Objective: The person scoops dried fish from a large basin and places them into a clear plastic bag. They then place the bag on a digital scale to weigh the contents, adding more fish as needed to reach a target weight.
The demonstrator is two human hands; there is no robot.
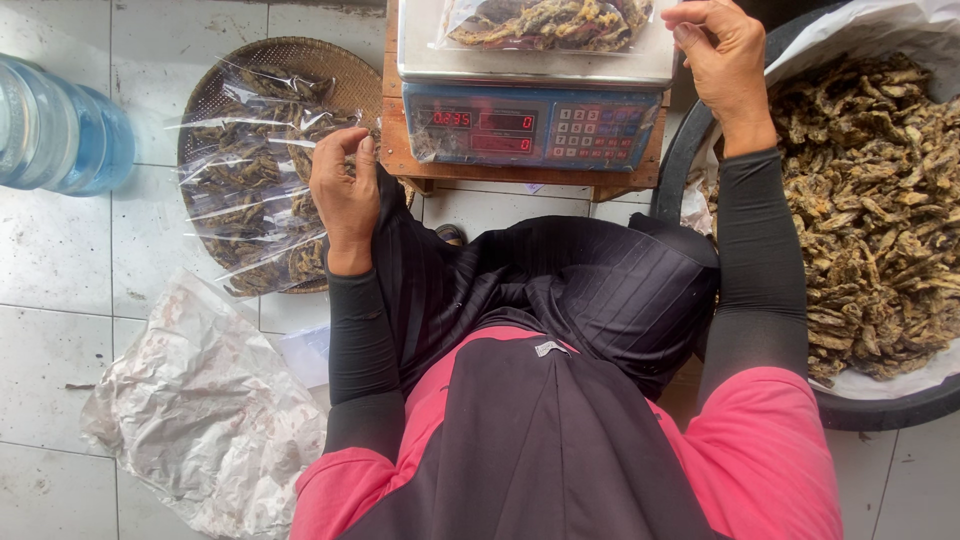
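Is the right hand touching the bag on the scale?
Cannot tell. In the head view the right hand sits at the edge of the bag on the scale, but no contact or gap shows plainly.

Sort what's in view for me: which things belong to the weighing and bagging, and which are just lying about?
In use:
scale
bag on scale
tub of dried fish
tray of filled bags

Lying about:
water jug
crumpled plastic sheet

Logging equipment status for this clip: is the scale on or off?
On. The scale shows lit red digits across its front display, with a filled clear bag lying on its pan.
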